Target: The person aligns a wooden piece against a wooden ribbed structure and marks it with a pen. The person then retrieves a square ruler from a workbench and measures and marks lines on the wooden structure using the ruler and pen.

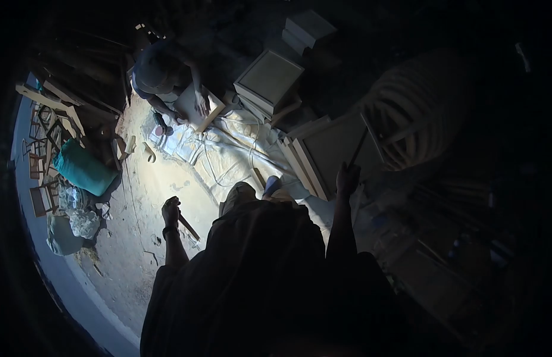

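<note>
My left hand (170, 212) is closed round a short brown stick (188, 228) that slants down to the right over the dusty floor. A dark wristband sits on that wrist. My right hand (348, 179) is closed on a thin dark stick (358, 147), which points up and away across a framed panel (329, 149). That panel leans with several others in a stack beside my legs. Dim light hides the fingers of my right hand and the exact kind of both sticks.
A co-worker (158, 71) crouches ahead, both hands at a light panel (198, 107) on a crumpled sheet (228, 154). More framed panels (270, 77) are stacked behind. Curved wooden pieces (407, 113) stand at right. A teal sack (85, 166), plastic bags and chairs are at left.
</note>
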Motion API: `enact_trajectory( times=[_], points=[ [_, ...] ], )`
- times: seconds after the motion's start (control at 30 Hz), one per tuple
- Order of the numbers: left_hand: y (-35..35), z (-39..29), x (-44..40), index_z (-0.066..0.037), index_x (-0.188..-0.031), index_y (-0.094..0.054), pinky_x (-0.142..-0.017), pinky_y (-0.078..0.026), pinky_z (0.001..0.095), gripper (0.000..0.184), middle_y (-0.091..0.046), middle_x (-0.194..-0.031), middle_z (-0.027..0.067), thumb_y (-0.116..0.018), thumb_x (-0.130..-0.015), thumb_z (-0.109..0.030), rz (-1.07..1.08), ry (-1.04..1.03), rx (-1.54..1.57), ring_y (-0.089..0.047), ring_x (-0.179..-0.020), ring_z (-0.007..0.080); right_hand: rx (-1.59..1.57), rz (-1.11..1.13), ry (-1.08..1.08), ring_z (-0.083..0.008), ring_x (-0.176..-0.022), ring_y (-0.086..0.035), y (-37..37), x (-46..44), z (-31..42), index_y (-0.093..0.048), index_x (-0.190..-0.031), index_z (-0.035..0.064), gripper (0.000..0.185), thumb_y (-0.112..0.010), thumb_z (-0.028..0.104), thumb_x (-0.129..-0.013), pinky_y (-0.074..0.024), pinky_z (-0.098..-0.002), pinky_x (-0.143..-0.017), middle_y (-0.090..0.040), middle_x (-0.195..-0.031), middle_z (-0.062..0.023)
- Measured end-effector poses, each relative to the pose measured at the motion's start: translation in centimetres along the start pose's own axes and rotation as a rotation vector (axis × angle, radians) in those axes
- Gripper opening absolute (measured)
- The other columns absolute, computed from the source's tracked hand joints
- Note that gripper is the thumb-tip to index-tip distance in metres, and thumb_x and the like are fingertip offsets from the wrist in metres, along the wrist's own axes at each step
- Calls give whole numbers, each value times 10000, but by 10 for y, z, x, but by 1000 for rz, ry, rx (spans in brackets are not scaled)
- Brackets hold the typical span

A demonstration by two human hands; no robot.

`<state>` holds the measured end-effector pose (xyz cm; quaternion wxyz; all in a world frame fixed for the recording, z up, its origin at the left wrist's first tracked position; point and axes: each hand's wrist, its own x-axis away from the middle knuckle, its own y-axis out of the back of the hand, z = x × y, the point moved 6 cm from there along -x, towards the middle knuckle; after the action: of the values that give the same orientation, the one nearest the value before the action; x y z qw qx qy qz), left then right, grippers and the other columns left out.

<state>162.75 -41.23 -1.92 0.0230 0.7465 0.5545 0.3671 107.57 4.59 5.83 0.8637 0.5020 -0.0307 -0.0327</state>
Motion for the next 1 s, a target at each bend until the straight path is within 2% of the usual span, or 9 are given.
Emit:
enact_trajectory(
  times=[0.37, 0.57, 0.63, 0.7, 0.73, 0.83, 0.87, 0.93, 1.0],
  points=[
    [-95, -45, -13, -35, -1095, -694, -521, -471, 290, 280, -712, -847, 92, -666, -884, -218, 260, 179, -233, -554, -559, 124, 94, -86, -88, -364, -886, -666, -21, -85, 28, -521, -1032, 133, 476, -723, 499, -803, -520, -535, -703, -615, -1001, -113],
    [-119, -56, -127, -28, -1071, -702, -517, -463, 295, 253, -717, -889, 115, -648, -893, -198, 343, 131, -342, -544, -546, 124, 156, -122, -255, -376, -949, -665, -39, -116, 36, -510, -1118, 138, 559, -744, 516, -779, -520, -534, -743, -607, -1081, -89],
    [-138, -104, -161, -27, -1075, -700, -517, -461, 294, 255, -716, -894, 119, -644, -896, -200, 384, 58, -384, -543, -549, 124, 205, -94, -274, -374, -945, -665, -47, -119, 39, -492, -1118, 132, 586, -759, 516, -764, -519, -543, -743, -581, -1144, -82],
    [-155, -173, -179, -24, -1078, -695, -522, -465, 292, 258, -714, -885, 113, -635, -899, -199, 372, 233, -291, -545, -555, 129, 244, -53, -326, -369, -933, -675, -61, -125, 33, -465, -1224, 120, 688, -756, 537, -760, -542, -520, -717, -554, -1212, -101],
    [-168, -217, -191, -34, -1081, -694, -513, -464, 293, 250, -713, -871, 105, -625, -902, -195, 404, 102, -449, -543, -545, 130, 281, 9, -349, -363, -921, -686, -74, -119, 26, -438, -1331, 108, 795, -753, 558, -756, -564, -496, -691, -527, -1279, -119],
    [-208, -303, -254, -63, -1004, -676, -510, -412, 257, 187, -636, -773, 24, -634, -917, -223, 504, -102, -417, -490, -547, 83, 421, -38, -398, -354, -960, -683, -116, -103, -2, -360, -1446, 122, 881, -757, 522, -769, -568, -486, -714, -482, -1392, -103],
    [-218, -328, -275, -66, -1084, -701, -509, -448, 270, 245, -717, -848, 60, -650, -916, -237, 539, -143, -442, -548, -564, 98, 428, -33, -419, -354, -960, -683, -111, -99, 4, -360, -1446, 122, 881, -757, 522, -769, -568, -486, -714, -482, -1392, -103],
    [-242, -380, -312, -59, -1109, -703, -564, -448, 284, 253, -706, -844, 22, -648, -928, -227, 582, -349, -557, -557, -619, 82, 201, 114, -573, -296, -1130, -634, -108, -95, 16, -273, -1533, 162, 1002, -806, 443, -733, -559, -463, -817, -408, -1489, -110],
    [-267, -427, -328, -61, -1113, -703, -560, -441, 273, 253, -700, -850, 1, -646, -930, -225, 557, -469, -502, -537, -620, 64, 200, 89, -553, -267, -1137, -634, -114, -97, 11, -285, -1526, 153, 994, -815, 418, -727, -559, -445, -825, -398, -1497, -107]
  ],
)
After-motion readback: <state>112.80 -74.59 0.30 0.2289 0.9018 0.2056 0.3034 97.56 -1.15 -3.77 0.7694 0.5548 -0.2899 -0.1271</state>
